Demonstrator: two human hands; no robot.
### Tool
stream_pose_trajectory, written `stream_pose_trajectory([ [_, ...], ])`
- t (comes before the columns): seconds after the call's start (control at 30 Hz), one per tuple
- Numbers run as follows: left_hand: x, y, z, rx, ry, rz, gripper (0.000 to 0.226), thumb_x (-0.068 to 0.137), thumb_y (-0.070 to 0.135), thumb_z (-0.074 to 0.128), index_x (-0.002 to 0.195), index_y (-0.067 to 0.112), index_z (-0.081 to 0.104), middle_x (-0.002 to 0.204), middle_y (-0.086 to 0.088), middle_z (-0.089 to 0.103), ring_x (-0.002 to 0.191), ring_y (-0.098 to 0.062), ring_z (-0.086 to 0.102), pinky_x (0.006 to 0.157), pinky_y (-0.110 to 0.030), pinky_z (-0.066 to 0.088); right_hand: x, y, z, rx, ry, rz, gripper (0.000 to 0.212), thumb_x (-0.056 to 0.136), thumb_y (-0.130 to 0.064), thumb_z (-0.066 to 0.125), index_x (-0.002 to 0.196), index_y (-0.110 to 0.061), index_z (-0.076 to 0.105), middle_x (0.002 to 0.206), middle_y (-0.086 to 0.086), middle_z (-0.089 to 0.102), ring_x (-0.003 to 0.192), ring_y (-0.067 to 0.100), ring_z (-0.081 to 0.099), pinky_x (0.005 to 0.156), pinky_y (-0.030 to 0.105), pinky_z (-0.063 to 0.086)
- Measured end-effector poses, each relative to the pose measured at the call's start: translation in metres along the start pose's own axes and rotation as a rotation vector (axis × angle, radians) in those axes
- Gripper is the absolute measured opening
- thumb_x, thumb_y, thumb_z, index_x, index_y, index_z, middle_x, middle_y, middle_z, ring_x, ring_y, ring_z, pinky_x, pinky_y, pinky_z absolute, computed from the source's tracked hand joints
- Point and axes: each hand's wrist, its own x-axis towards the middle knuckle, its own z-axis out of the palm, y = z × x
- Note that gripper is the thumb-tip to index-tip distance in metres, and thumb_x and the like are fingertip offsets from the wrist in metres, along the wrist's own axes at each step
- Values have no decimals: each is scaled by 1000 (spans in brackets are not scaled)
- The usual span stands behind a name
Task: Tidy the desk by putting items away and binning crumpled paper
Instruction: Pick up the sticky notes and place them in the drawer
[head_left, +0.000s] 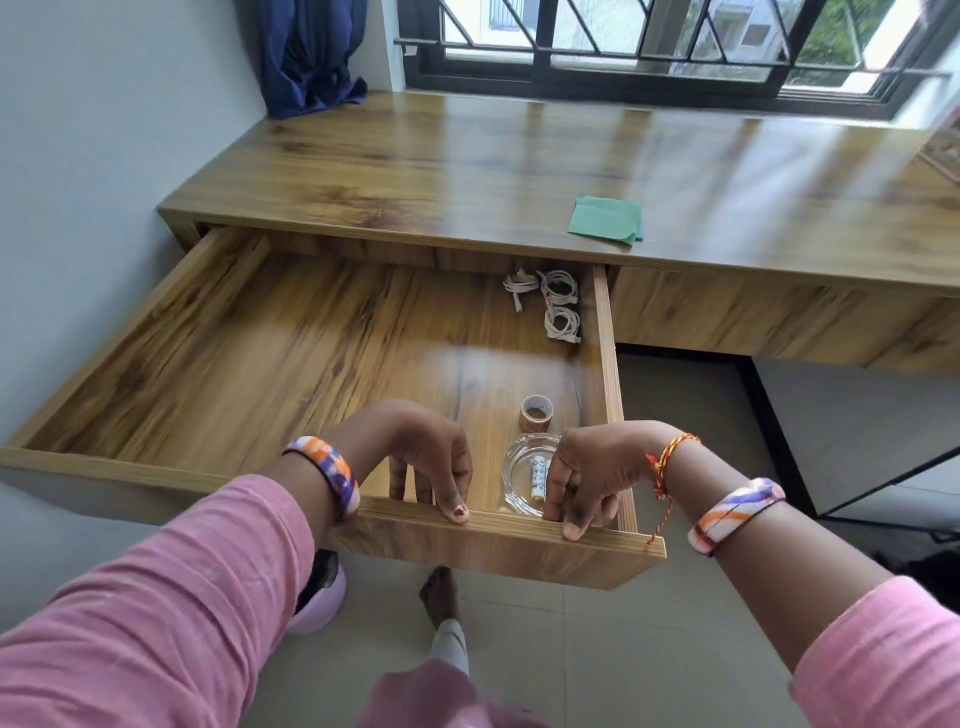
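We see the wooden drawer (291, 343) pulled far out from under the desk (467, 156), and both of our hands hooked over its front edge. The left hand (426, 457) has its fingers curled down inside the front panel with the thumb lying on top of the rim, so it grips the drawer front. The right hand (587, 478) grips the same rim near the drawer's right corner, fingers bent down inside and thumb pressed on the top edge. Just behind the right hand's fingers, in the drawer's front right corner, sits a clear glass dish (524, 483) holding what look like two small batteries (539, 475). Just beyond the dish stands a small roll of brown tape (536, 413). At the back right of the drawer lie three coiled white cables (556, 306), close together. On the desk, above the drawer's right side, a folded green cloth (605, 219) lies flat. A dark blue curtain (309, 52) hangs at the desk's far left corner, beside the barred window (675, 47). Below the drawer we see a bare foot (439, 597) on the tiled floor (649, 649).
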Motion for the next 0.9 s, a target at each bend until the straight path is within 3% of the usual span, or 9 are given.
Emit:
stream_pose_trajectory([
  [0.33, 8, -8, 34, 11, -211, 21, 10, 77, 14, 72, 75, 18, 63, 78, 0, 59, 71, -11, 59, 60, -29, 56, 3, -7, 31, -105, -187, -14, 29, 74, -14, 76, 102, -19, 71, 81, -9, 65, 73, 1, 61, 57, 11, 47],
  [0.47, 7, -9, 39, 3, -201, 36, 11, 77, 15, 73, 74, 19, 63, 76, 1, 59, 70, -9, 58, 54, -25, 56, 4, -8, 34, -121, -192, -25, 29, 74, -14, 76, 103, -16, 71, 81, -8, 65, 71, 0, 60, 57, 11, 47],
  [0.9, 4, -4, 40, 17, -210, 37, 10, 76, 14, 73, 75, 17, 63, 76, 0, 59, 70, -11, 59, 59, -30, 56, 7, -7, 33, -110, -230, -53, 30, 76, -14, 74, 106, -13, 69, 88, -2, 67, 76, 2, 62, 60, 12, 47],
])
